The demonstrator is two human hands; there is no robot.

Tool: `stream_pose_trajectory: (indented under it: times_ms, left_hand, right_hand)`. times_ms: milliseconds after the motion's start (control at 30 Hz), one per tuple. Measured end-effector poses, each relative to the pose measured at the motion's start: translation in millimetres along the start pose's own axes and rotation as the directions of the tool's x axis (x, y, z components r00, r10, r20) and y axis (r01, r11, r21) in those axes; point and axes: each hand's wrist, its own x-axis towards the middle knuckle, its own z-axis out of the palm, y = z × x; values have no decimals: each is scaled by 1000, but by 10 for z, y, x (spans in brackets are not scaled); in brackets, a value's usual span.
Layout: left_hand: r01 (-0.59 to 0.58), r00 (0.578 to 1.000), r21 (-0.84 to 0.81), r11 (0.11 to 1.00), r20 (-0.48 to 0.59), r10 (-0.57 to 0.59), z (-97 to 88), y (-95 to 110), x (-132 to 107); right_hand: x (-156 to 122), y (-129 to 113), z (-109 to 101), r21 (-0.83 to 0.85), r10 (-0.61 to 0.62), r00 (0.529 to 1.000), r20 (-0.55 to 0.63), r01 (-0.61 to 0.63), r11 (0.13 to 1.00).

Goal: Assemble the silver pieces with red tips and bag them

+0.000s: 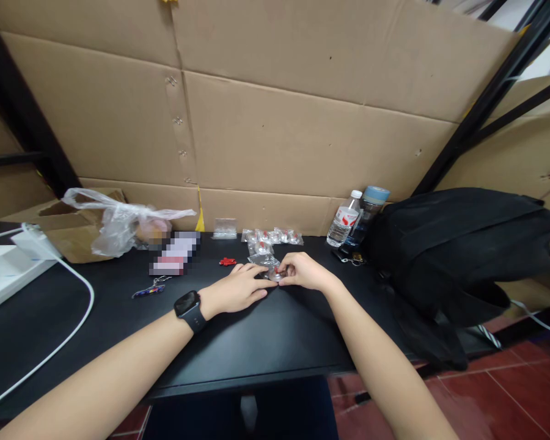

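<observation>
My left hand (237, 287), with a black smartwatch on its wrist, lies flat on the black table (266, 333), fingers stretched out and resting on the edge of a small clear plastic bag (266, 263). My right hand (301, 271) is curled, its fingertips pinching a small clear piece at that bag, right beside my left fingertips. Behind the hands lie several more small clear bags with red parts (271, 237). A small red piece (228, 261) sits just left of the hands.
A black backpack (453, 250) fills the table's right side, with two bottles (355, 217) beside it. A crumpled plastic bag (119, 223) on a cardboard box, a white device with cable (9, 263), a keychain (149, 289) and a cardboard back wall surround the work area.
</observation>
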Motion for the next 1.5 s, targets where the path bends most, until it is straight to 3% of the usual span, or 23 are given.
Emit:
stream_pose_trajectory:
  times_ms: [100, 167, 267, 400, 633, 700, 767, 833, 900, 1067, 1200, 1300, 1400, 1500]
  left_hand:
    - [3, 1000, -23, 1000, 21, -3, -18, 4, 3]
    - [-2, 999, -37, 999, 44, 3, -47, 21, 5]
    - [-1, 998, -47, 999, 66, 4, -100, 58, 3]
    - [-14, 998, -24, 1000, 67, 15, -151, 88, -28]
    - [-101, 993, -25, 995, 64, 102, -218, 52, -108]
    - [-109, 993, -70, 992, 36, 112, -244, 23, -100]
    - [-91, 996, -150, 984, -8, 91, -259, -12, -77]
    - [-43, 997, -229, 972, -76, 27, -250, -43, -45]
    - [18, 986, -256, 967, -154, -59, -213, -61, -9]
    - [84, 967, -133, 988, -227, -113, -106, -41, 67]
    - [85, 967, -122, 989, -229, -112, -121, -30, 75]
    - [155, 949, -186, 970, -246, -199, -161, -44, 63]
    - [228, 921, -338, 913, -231, -315, -191, -50, 66]
    - [267, 899, -548, 792, -154, -410, -192, -24, 85]
  right_hand:
    - [-17, 29, -23, 73, -30, 998, 58, 26, 997]
    - [-2, 44, -12, 38, -46, 998, 31, 44, 998]
    - [49, 39, 41, -75, -63, 995, -81, 57, 996]
    - [104, -7, 144, -162, 12, 965, -261, -56, 985]
    - [202, -42, 344, -182, 4, 910, -414, -87, 979]
    - [211, -39, 329, -141, -5, 922, -388, -54, 989]
    - [180, -34, 242, -16, -46, 960, -275, 43, 999]
    - [109, -22, 93, 183, -83, 986, -147, 110, 977]
    - [20, -1, -74, 322, -76, 994, -76, 97, 942]
    - [-78, 56, -241, 105, -137, 990, 32, 133, 986]
    - [-12, 75, -117, 77, -147, 989, 5, 146, 986]
    - [27, 80, -61, 142, -87, 996, -24, 89, 986]
    - [46, 90, -46, 238, 19, 996, -92, 3, 971]
    - [66, 107, -10, 344, 88, 986, -143, -34, 938]
